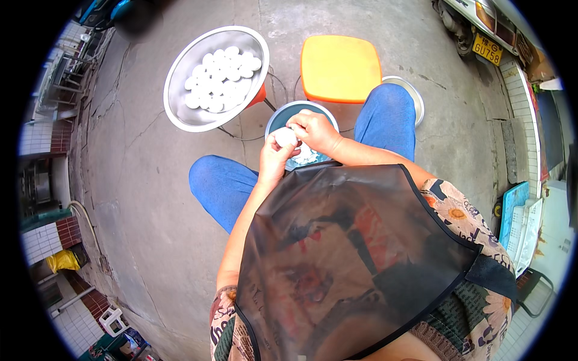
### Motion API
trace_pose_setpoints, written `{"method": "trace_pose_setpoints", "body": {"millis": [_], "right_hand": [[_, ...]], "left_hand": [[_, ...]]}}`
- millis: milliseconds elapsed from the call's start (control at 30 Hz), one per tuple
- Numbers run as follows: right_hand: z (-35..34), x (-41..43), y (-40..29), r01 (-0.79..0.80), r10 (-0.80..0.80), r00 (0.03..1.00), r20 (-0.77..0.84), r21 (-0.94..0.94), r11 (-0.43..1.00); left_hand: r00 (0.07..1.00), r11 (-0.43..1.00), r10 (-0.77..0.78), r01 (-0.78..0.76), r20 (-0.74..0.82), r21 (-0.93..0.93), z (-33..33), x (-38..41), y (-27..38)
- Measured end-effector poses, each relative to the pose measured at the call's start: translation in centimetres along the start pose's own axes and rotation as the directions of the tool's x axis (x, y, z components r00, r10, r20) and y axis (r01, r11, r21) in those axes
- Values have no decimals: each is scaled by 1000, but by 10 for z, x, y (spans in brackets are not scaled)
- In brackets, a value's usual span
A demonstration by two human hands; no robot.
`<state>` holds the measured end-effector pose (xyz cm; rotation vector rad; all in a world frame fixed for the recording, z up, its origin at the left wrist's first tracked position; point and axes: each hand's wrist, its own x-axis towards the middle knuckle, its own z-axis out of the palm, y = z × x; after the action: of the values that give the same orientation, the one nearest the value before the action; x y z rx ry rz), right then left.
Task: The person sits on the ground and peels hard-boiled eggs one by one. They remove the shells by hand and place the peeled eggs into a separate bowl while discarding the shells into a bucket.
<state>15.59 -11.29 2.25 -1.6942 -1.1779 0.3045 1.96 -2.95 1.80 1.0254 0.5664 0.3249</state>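
Observation:
A white egg (286,137) is held in my left hand (273,155), over a metal basin (334,118) between my knees. My right hand (316,131) touches the egg's right side with its fingertips; whether they pinch a bit of shell I cannot tell. White fragments that look like eggshell (306,155) lie in the basin below, in what looks like water. Ahead to the left, a wide metal bowl (180,108) holds several white eggs (216,79), which look peeled.
An orange stool (341,67) stands ahead. Another metal basin (417,97) sits beyond my right knee. Part of something red shows under the wide bowl. A parked vehicle (478,22) is at the upper right, a blue plastic crate (515,210) at the right, a hose (88,221) at the left.

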Motion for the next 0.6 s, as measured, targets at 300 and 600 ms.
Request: {"method": "trace_pose_setpoints", "body": {"millis": [300, 600], "right_hand": [[1, 1, 13, -187, 188, 982, 26, -26, 982], [-14, 8, -3, -356, 365, 907, 208, -79, 931]], "left_hand": [[999, 993, 8, -4, 34, -122, 1, -5, 9], [999, 980, -19, 24, 27, -199, -5, -5, 8]]}}
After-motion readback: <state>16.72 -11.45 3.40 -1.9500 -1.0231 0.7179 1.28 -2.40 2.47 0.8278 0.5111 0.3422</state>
